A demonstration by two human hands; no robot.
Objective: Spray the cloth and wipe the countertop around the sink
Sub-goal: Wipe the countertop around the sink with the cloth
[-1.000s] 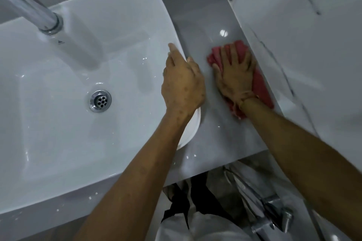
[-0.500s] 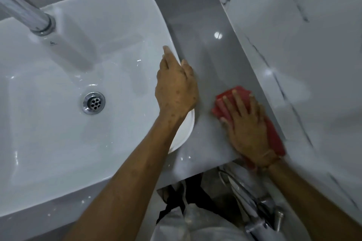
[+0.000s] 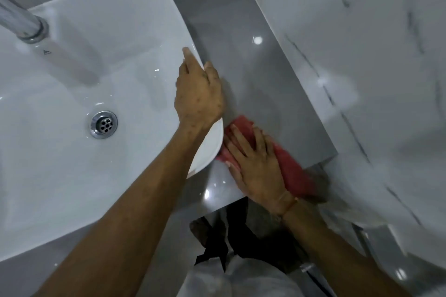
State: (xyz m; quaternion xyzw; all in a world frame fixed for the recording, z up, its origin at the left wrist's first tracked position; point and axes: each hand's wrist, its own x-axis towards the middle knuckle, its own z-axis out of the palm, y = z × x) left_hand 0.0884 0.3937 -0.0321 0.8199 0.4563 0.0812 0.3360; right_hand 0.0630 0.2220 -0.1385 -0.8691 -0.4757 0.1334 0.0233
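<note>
A red cloth (image 3: pixel 293 169) lies flat on the glossy grey countertop (image 3: pixel 263 84), close to its front edge and against the right side of the white sink (image 3: pixel 72 152). My right hand (image 3: pixel 255 164) presses flat on the cloth with fingers spread, fingertips pointing toward the sink. My left hand (image 3: pixel 199 96) grips the sink's right rim, fingers curled over the edge. No spray bottle is in view.
A chrome tap (image 3: pixel 23 21) juts over the basin from the upper left, above the round drain (image 3: pixel 104 124). A white marble-veined wall (image 3: pixel 362 55) bounds the counter on the right. Below the counter's front edge are my clothes and the floor.
My right hand has dragged the cloth from the far part of the counter toward the front edge, then left against the sink. My left hand stays on the rim.
</note>
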